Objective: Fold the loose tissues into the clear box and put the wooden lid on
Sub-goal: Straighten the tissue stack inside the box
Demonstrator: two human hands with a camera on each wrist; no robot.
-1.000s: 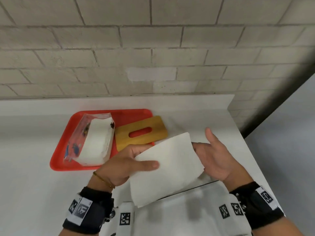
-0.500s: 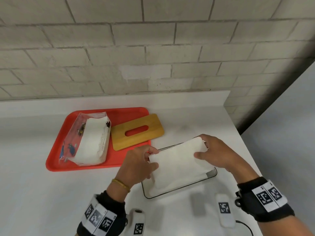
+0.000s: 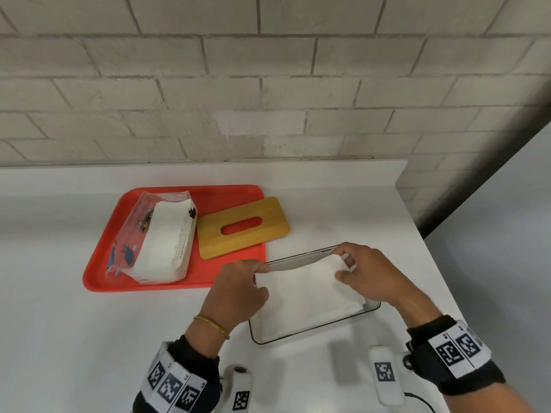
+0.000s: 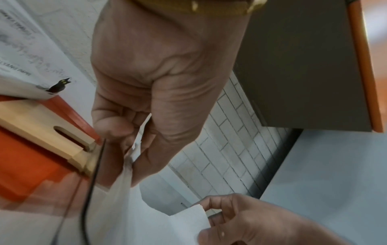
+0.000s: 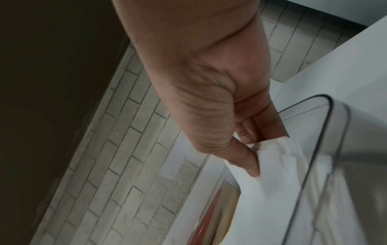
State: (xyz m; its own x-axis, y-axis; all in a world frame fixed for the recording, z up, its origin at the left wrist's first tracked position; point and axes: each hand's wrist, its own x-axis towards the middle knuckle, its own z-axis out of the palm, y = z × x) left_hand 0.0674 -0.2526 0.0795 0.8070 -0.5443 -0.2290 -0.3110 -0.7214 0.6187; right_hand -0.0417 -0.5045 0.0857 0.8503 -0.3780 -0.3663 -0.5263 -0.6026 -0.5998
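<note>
A white tissue (image 3: 307,296) lies partly inside the clear box (image 3: 372,309) on the white counter. My left hand (image 3: 238,290) pinches the tissue's far left corner (image 4: 134,154) between thumb and fingers. At the far right corner (image 5: 270,149), my right hand (image 3: 369,272) pinches the tissue too and holds that edge just above the box's far rim. The wooden lid (image 3: 243,228), with an oval slot, rests half on the red tray (image 3: 98,272), behind the box. An opened plastic pack of tissues (image 3: 162,242) lies on the tray's left side.
A brick wall (image 3: 268,84) backs the counter. The counter's right edge (image 3: 432,257) runs close beside the box, with grey floor beyond. Bare counter (image 3: 59,338) stretches to the left and front of the tray.
Both hands have brought the tissue down from in front of me into the clear box. The fingers went from flat against the sheet to pinching its far corners.
</note>
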